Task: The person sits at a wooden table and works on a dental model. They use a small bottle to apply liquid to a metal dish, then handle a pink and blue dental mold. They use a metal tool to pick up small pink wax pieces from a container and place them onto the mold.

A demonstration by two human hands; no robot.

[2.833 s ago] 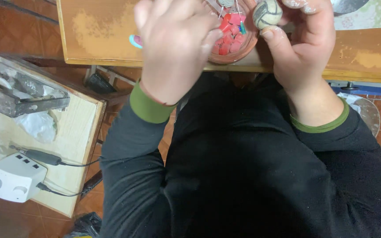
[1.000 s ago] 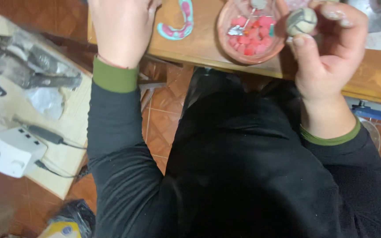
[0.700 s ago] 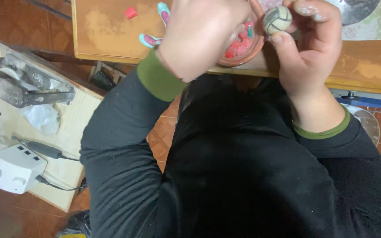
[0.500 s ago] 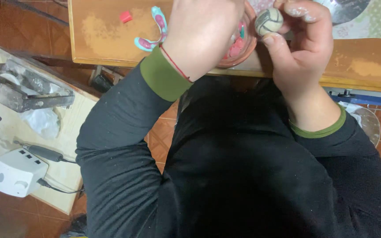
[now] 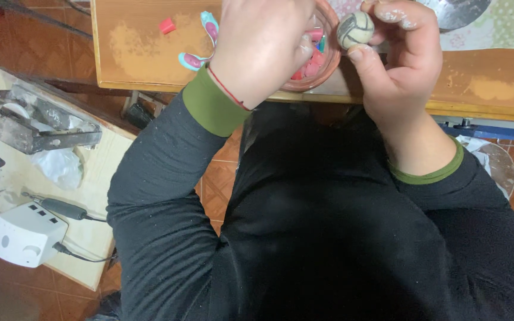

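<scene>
My right hand [image 5: 404, 59] pinches a small grey ball with dark lines [image 5: 355, 30] between thumb and fingertips, above the wooden table's [image 5: 138, 53] front edge. My left hand [image 5: 263, 44] reaches into a brown clay bowl [image 5: 327, 65] that holds several small red pieces and a teal one [image 5: 312, 56]. The fingers of the left hand are hidden behind its back, so what they touch cannot be seen. Both arms wear black sleeves with green cuffs.
A curved pink and teal piece [image 5: 200, 41] and a small red bit [image 5: 166, 25] lie on the table left of the bowl. A low board at the left carries a metal tool [image 5: 28, 122], a white box with cables [image 5: 22, 235] and crumpled plastic [image 5: 60, 166]. Tiled floor lies below.
My left hand came back from the left side of the table to the bowl and now covers it. The right hand keeps holding the ball in about the same place.
</scene>
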